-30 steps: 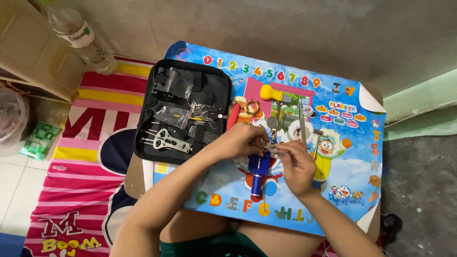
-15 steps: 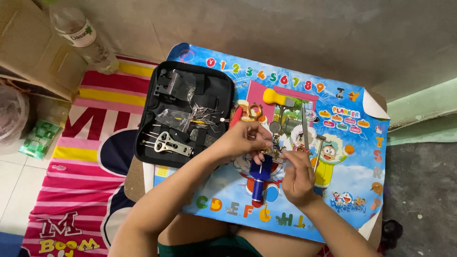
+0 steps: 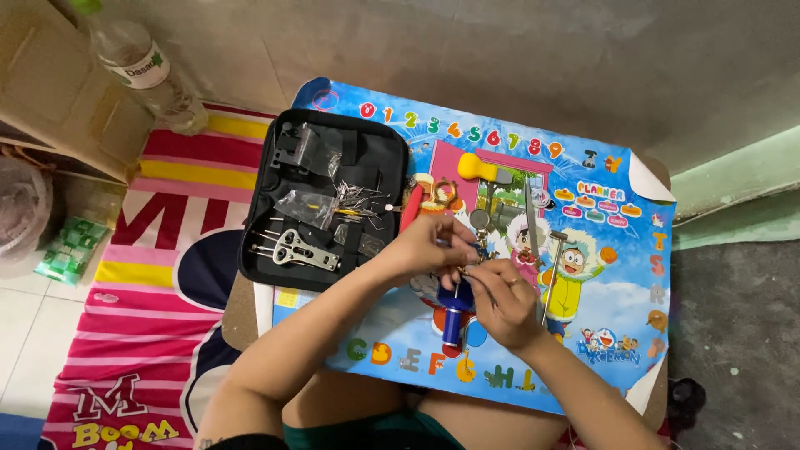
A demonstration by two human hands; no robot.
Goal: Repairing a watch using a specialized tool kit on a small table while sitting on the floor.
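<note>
The left hand [image 3: 427, 248] and right hand [image 3: 502, 297] meet fingertip to fingertip, each grip pinched shut on a small metal part [image 3: 468, 268] too tiny to identify. Just below the grips stands a blue-handled tool [image 3: 454, 318]; the open tool case [image 3: 329, 200] lies left of them on the counter [image 3: 237, 312].

— What lies off to the left of the hands?

— An open black tool case [image 3: 333, 200], holding small clear bags, thin metal pins and a silver wrench-like tool [image 3: 304, 248].

— And beyond them, farther from the person?

— A yellow-headed mallet [image 3: 483, 170], with a thin metal rod [image 3: 532, 212] just to the right of it.

— What is underneath it all?

— A bright blue cartoon poster [image 3: 600, 333] with coloured numerals and letters. Well off to the left is a pink striped mat [image 3: 150, 333], and far up left a clear plastic bottle [image 3: 146, 75] lies on its side.
</note>
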